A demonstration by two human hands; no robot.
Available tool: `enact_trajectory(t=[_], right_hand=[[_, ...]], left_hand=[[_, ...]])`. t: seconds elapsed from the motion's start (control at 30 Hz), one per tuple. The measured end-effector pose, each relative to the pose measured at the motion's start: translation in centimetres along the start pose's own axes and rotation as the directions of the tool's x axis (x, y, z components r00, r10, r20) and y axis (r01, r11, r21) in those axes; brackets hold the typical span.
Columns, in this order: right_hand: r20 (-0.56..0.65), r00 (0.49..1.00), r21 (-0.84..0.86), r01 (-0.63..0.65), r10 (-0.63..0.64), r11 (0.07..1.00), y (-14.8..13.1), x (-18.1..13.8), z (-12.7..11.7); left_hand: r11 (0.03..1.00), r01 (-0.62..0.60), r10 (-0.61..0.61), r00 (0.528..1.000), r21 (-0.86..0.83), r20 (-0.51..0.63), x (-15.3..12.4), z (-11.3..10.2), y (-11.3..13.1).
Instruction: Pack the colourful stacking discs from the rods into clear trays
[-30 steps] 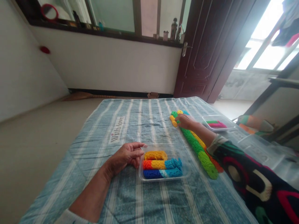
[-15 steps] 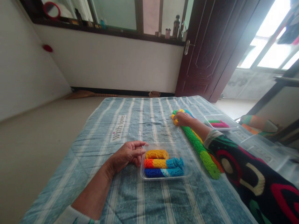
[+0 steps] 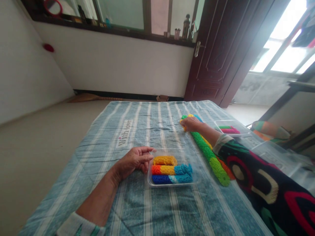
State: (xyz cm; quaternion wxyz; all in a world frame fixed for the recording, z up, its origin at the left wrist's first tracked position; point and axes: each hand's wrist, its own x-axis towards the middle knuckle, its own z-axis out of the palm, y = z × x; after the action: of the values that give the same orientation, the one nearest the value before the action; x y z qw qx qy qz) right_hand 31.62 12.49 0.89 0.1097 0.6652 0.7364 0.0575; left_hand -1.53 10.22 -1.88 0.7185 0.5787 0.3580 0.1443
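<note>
My left hand (image 3: 136, 159) pinches the left rim of a clear plastic container (image 3: 172, 185). Inside lie rows of stacked small plastic discs: a short yellow stack (image 3: 164, 160), a red, yellow and blue stack (image 3: 168, 169) and a dark-to-light-blue stack (image 3: 162, 179). My right hand (image 3: 192, 124) reaches to the far end of long disc rows on the cloth. Its fingers are closed on yellow discs (image 3: 184, 128), mostly hidden by the hand. A long green row (image 3: 209, 157) runs from there towards me, with yellow and orange discs beside it, partly under my right sleeve.
Another clear container (image 3: 242, 131) with green and pink disc stacks stands beyond my right forearm. More clear plastic boxes (image 3: 275, 160) lie at the right edge. A striped blue cloth (image 3: 98, 170) covers the surface, and a dark red door (image 3: 209, 65) stands behind.
My right hand has shifted slightly left and closed over the yellow discs at the far end. My left hand keeps its hold on the container.
</note>
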Motion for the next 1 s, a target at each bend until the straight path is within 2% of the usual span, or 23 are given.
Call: enact_trajectory(t=[0.17, 0.3, 0.37, 0.43, 0.5, 0.57, 0.77, 0.87, 1.0], right_hand=[[-0.026, 1.0, 0.025, 0.007, -0.007, 1.0, -0.1, -0.8, -0.8], [-0.094, 0.995, 0.079, 0.048, -0.04, 0.996, -0.6, -3.6, -3.0], [-0.166, 0.975, 0.175, 0.177, -0.148, 0.969, -1.7, -5.8, -4.4], [-0.248, 0.925, 0.255, 0.35, -0.289, 0.901, -3.3, -8.1, -5.5], [-0.231, 0.87, 0.268, 0.488, -0.436, 0.831, -5.1, -10.0, -6.1], [-0.165, 0.836, 0.227, 0.549, -0.524, 0.804, -6.9, -11.2, -6.1], [-0.019, 0.785, 0.026, 0.62, -0.619, 0.784, -10.2, -11.2, -4.8], [-0.001, 0.778, -0.014, 0.628, -0.628, 0.778, -10.7, -11.0, -4.1], [-0.02, 0.804, -0.022, 0.594, -0.594, 0.805, -10.8, -11.2, -3.5]], left_hand=[[1.0, 0.0, 0.0, 1.0, 0.008, -0.025, -0.1, 0.2, 0.3], [1.0, 0.0, 0.0, 1.0, -0.003, -0.017, 0.0, 0.2, 0.2], [1.0, -0.008, 0.008, 1.0, -0.012, -0.001, 0.1, 0.1, 0.1], [1.0, -0.019, 0.019, 1.0, -0.011, 0.003, 0.2, 0.1, -0.1], [1.0, -0.025, 0.025, 1.0, -0.006, -0.001, 0.2, 0.0, -0.2], [1.0, -0.028, 0.028, 1.0, -0.004, -0.005, 0.2, 0.1, -0.3], [0.999, -0.042, 0.042, 0.999, 0.004, 0.0, 0.2, 0.0, -0.3], [0.999, -0.045, 0.045, 0.999, 0.002, 0.011, 0.3, 0.0, -0.3], [0.999, -0.042, 0.042, 0.999, 0.005, 0.013, 0.2, 0.2, -0.1]])
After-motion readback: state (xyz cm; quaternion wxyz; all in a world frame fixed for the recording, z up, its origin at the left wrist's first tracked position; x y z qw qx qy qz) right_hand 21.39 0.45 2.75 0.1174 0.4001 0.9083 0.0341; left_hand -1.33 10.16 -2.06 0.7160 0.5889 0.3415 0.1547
